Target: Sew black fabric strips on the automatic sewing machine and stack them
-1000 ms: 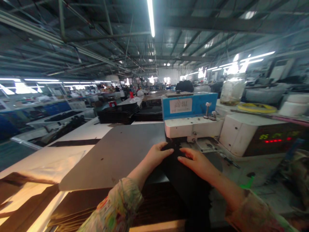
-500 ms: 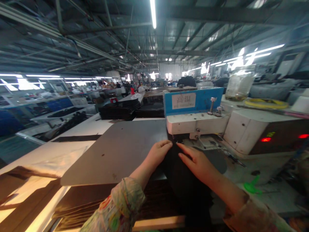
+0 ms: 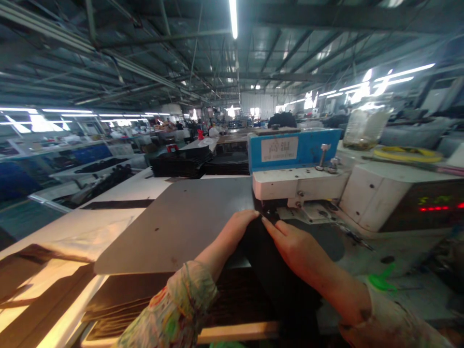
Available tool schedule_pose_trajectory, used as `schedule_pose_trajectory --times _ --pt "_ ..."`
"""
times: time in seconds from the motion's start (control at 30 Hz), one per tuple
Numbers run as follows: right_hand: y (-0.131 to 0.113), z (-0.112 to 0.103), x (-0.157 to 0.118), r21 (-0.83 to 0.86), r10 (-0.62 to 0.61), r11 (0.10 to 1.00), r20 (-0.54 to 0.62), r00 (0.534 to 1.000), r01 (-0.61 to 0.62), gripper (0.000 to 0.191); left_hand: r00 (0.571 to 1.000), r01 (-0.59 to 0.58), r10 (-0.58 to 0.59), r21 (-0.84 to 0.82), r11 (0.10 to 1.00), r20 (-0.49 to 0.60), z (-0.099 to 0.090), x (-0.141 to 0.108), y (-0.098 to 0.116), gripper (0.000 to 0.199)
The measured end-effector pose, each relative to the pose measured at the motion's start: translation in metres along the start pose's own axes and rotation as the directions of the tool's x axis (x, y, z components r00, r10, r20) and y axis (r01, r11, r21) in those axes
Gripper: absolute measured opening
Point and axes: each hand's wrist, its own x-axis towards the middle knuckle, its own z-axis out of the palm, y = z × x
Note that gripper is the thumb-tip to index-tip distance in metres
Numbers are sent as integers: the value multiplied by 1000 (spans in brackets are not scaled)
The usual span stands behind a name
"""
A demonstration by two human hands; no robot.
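A dark piece of fabric (image 3: 263, 256) runs from under the head of the sewing machine (image 3: 300, 185) down over the table's front edge. My left hand (image 3: 241, 226) is closed on its left edge, thumb and fingers pinched together close to the machine's needle area. Beside it, my right hand (image 3: 293, 241) grips the fabric from the right, index finger reaching to the left fingertips. The two hands almost touch. Below them the fabric hangs into shadow, so its lower end is hard to make out.
A smooth grey metal plate (image 3: 174, 222) lies left of the machine. Stacked dark fabric pieces (image 3: 123, 299) sit beneath its front edge, with another dark stack (image 3: 181, 162) behind. A control box (image 3: 398, 195) with lit digits, a clear jar (image 3: 366, 125) and a green object (image 3: 382, 279) are at right.
My right hand has moved slightly left, its fingertips now closer to my left hand's. The red and green digits on the control box differ. The whole view has shifted a little.
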Motion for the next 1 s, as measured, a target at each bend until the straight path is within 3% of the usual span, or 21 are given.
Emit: schedule_pose_trajectory --times 0.13,0.23,0.33,0.4,0.6,1.0 --pt "1 0 0 9 12 1000 11 1000 -12 44 996 78 -79 47 996 33 3 2 -6 20" --pt "2 -1 3 98 65 993 63 996 -71 42 1000 19 -25 265 964 16 7 3 -10 22" --pt "7 0 10 225 164 955 136 977 -192 38 987 -65 139 590 805 -81 11 2 -9 14" --pt "12 2 16 283 225 921 174 959 -267 34 966 -79 228 708 701 -118 12 1 -8 11" --pt "26 8 33 344 302 863 236 924 -370 30 980 -157 194 792 590 50 11 -6 -8 17" --pt "36 15 39 320 333 856 262 906 -407 33 986 -147 136 859 490 91 11 -10 -6 30"
